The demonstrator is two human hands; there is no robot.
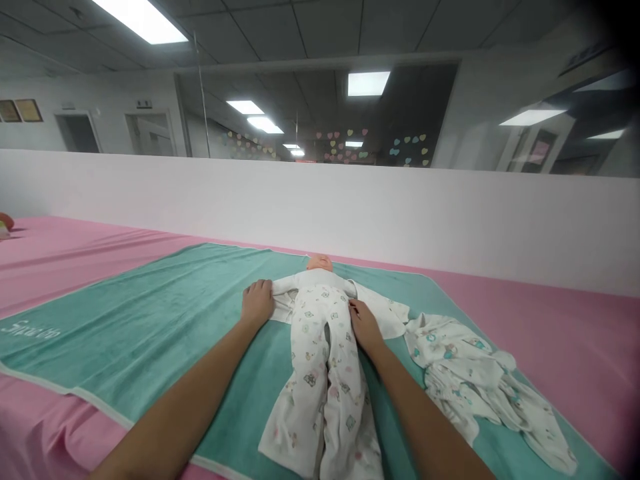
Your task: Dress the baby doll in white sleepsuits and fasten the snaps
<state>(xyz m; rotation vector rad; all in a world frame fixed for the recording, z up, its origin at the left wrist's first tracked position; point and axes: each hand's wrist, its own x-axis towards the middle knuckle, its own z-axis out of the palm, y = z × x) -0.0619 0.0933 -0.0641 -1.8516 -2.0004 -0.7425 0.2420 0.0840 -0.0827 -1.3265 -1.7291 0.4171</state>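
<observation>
A baby doll lies on its back on a green towel, its head away from me. It is dressed in a white top and white baby trousers with small printed figures, the legs spread toward me. My left hand is closed around the end of the top's left-side sleeve; whatever is inside the cuff is hidden. My right hand is at the right side of the trousers, below the waist, with curled fingers gripping the fabric's edge. A loose white flap of cloth spreads out beyond it.
A crumpled white baby garment with teal prints lies on the towel at right. Under the towel is a pink sheet. A low white wall with glass above closes off the far side. Part of an orange object shows at far left.
</observation>
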